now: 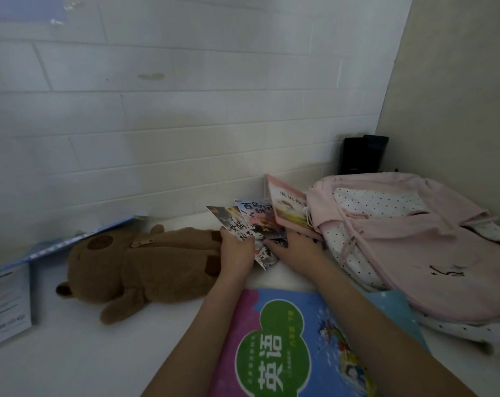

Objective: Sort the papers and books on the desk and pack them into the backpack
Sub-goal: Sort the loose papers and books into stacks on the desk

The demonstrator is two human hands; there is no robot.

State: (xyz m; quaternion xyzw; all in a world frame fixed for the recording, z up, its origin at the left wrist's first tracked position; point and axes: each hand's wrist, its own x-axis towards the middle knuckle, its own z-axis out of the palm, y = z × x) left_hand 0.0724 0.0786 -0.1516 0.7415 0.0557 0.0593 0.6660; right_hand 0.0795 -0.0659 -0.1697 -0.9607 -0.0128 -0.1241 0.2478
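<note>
Both hands meet over a fan of thin picture books just left of the pink backpack, which lies on its side on the white desk with its polka-dot lining showing at the open mouth. The left hand grips the fan from the left, its thumb curled over the cover of the leftmost booklet. The right hand rests on the right part of the fan next to the backpack's opening; whether its fingers pinch a booklet or only press on it I cannot tell. A pink-covered book leans upright against the backpack's left edge, just behind the fan. Nearer the person, a large English textbook with a magenta, green and blue cover lies flat under both forearms, touching the backpack's lower left side. A brown teddy bear lies on its back left of the backpack, beyond the left hand. Farther left, light blue booklets sit at the desk's edge. A black device stands in the corner behind the backpack.
</note>
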